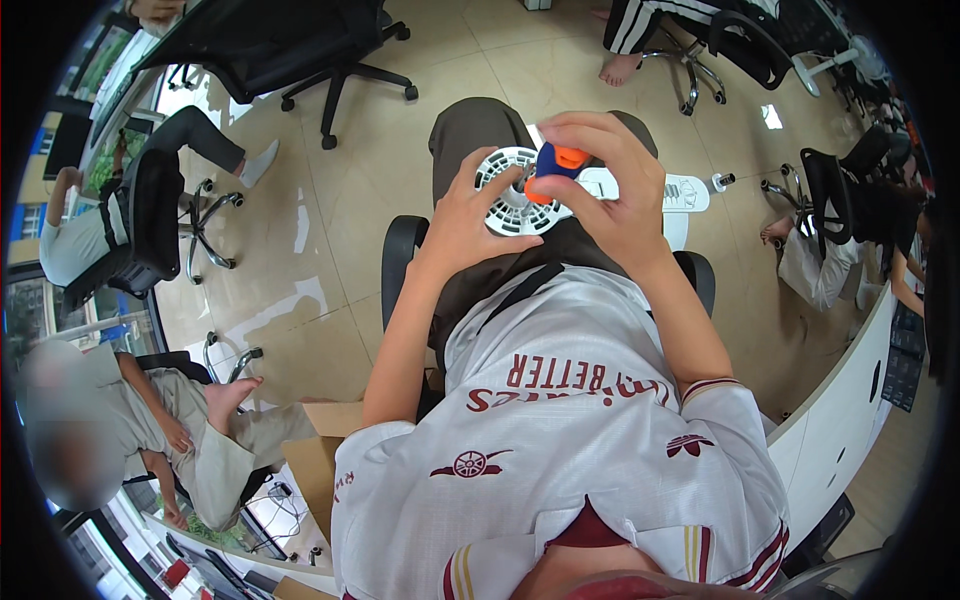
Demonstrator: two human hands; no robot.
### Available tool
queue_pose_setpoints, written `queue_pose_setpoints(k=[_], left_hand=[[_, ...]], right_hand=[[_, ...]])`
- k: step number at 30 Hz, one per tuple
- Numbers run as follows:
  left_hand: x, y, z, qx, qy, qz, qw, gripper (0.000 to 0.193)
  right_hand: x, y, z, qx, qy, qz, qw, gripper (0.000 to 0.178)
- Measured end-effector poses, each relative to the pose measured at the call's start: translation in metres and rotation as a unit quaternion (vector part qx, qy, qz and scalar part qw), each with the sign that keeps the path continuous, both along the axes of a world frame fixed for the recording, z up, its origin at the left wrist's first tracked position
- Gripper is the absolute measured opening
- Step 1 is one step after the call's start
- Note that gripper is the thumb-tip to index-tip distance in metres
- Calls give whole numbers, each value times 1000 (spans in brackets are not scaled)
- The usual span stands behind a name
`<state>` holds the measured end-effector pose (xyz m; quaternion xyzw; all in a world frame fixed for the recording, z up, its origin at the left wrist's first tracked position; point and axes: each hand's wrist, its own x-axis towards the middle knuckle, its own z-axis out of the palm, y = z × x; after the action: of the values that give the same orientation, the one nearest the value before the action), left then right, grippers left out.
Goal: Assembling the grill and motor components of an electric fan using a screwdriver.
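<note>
I sit in a black chair with a round white fan grille (508,192) held over my lap. My left hand (470,215) grips the grille at its left and lower rim. My right hand (605,185) is closed around a screwdriver with a blue and orange handle (556,165), its tip pointing down at the grille's centre. A white fan base piece (680,192) lies just beyond my right hand, partly hidden by it.
Black office chairs (330,50) stand ahead on the tiled floor. Seated people are at the left (190,430), far left (90,230) and right (850,250). A cardboard box (320,460) sits at my left; a white desk (850,400) curves at my right.
</note>
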<state>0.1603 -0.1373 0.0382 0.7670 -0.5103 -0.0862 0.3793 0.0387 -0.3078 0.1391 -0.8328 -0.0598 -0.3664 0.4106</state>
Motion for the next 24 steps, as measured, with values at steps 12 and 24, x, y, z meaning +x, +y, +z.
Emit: queue_pose_setpoints(k=[12, 24], left_hand=[[-7, 10, 3, 5, 5, 41, 999, 85], [-26, 41, 1, -10, 3, 130, 991, 87]], right_hand=[[3, 3, 9, 30, -3, 34, 999, 27], [13, 12, 15, 14, 3, 108, 994, 30]])
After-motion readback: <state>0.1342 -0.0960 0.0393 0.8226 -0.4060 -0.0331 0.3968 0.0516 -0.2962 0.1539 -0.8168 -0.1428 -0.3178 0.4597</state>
